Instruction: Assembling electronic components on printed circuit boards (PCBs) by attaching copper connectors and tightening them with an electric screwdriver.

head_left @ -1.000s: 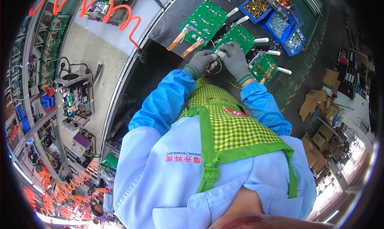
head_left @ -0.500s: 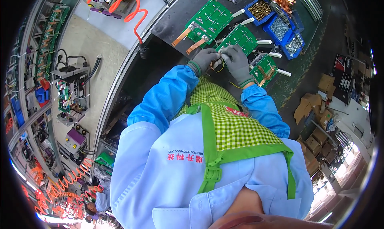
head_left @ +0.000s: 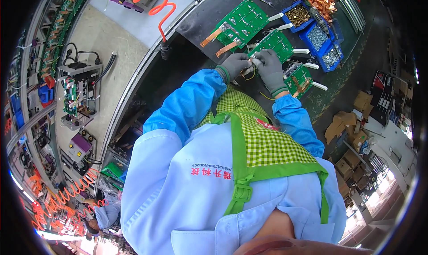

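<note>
Head view shows the left hand (head_left: 236, 67) with fingers bent nearly closed on a small copper piece (head_left: 244, 71), and the right hand (head_left: 269, 67) bent in beside it by a yellow wire (head_left: 254, 73), though I cannot tell what it holds, all near a green board (head_left: 275, 44) on the dark tabletop (head_left: 196, 34).

On your workbench (head_left: 203, 26), a left board (head_left: 245, 23), a middle board (head_left: 276, 44) and a right board (head_left: 298, 76) are lying in a row, the last by the near right corner. A wrench (head_left: 266, 2) is resting beside the left one's far corner. Bins (head_left: 327, 67) holding fasteners (head_left: 298, 15) are lining the right edge, metal strips (head_left: 318, 1) lying behind them.
</note>
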`<action>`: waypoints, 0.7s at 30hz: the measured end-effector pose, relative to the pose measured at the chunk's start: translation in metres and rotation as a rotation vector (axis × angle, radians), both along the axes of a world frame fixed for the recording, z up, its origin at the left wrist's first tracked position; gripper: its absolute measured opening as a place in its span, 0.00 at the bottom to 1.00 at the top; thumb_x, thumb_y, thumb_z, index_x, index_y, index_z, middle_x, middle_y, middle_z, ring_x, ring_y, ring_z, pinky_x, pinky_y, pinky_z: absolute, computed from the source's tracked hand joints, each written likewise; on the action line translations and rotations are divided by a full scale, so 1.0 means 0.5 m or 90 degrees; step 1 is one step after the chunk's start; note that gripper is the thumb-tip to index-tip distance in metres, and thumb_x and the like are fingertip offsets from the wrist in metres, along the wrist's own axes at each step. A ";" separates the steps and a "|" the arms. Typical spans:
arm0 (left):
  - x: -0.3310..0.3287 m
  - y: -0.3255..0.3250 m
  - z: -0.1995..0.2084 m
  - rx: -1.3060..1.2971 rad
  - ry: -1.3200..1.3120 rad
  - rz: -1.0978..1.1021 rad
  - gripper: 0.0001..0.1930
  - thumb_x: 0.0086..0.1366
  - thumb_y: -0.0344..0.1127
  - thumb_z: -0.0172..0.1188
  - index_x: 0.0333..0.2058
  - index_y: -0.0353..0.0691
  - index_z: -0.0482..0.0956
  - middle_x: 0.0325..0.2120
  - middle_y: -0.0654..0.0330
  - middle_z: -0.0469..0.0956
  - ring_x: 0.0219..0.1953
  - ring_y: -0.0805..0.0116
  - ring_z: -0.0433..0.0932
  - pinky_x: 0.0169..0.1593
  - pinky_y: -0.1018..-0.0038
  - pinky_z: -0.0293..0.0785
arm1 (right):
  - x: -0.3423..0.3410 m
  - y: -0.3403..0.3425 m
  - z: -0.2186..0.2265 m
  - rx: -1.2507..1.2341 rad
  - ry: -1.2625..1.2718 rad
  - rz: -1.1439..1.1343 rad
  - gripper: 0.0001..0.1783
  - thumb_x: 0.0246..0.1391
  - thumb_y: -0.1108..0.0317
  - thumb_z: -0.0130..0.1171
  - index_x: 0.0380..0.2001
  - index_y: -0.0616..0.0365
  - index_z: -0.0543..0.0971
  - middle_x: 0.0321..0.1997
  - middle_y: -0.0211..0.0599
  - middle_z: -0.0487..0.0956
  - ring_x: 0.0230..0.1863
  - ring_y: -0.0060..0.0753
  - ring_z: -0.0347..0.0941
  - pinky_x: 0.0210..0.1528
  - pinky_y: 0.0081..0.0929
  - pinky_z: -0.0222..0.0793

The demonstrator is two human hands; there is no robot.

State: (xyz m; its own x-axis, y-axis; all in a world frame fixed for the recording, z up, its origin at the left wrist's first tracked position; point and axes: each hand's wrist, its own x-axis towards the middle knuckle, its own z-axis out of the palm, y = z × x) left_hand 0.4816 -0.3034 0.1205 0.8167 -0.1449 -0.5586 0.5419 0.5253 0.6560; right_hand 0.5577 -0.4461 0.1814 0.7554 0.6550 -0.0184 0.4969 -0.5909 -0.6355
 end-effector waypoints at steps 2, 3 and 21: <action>-0.002 -0.007 0.000 0.005 0.001 -0.012 0.07 0.58 0.27 0.54 0.35 0.30 0.73 0.30 0.56 0.75 0.31 0.72 0.77 0.31 0.82 0.76 | -0.001 -0.002 0.002 -0.033 -0.016 0.002 0.08 0.45 0.67 0.58 0.30 0.58 0.75 0.35 0.40 0.70 0.31 0.40 0.72 0.34 0.31 0.69; -0.002 -0.010 -0.008 0.017 -0.013 -0.011 0.07 0.58 0.27 0.53 0.35 0.30 0.73 0.30 0.56 0.75 0.31 0.72 0.77 0.32 0.82 0.76 | -0.002 0.008 0.006 -0.062 -0.035 0.001 0.09 0.45 0.66 0.58 0.29 0.57 0.74 0.35 0.41 0.70 0.32 0.42 0.72 0.34 0.33 0.69; 0.007 -0.015 -0.010 -0.042 0.015 0.051 0.09 0.58 0.26 0.53 0.37 0.31 0.72 0.30 0.56 0.75 0.28 0.72 0.76 0.26 0.80 0.74 | -0.039 0.021 0.002 -0.004 -0.086 -0.119 0.09 0.45 0.63 0.59 0.29 0.54 0.76 0.33 0.39 0.72 0.35 0.44 0.71 0.37 0.36 0.68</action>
State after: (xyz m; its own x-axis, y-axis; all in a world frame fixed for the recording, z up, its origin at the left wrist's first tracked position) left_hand 0.4851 -0.3112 0.1156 0.8139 -0.1165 -0.5693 0.5113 0.6088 0.6065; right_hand 0.5382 -0.4355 0.1826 0.8593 0.5041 0.0866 0.4586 -0.6845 -0.5667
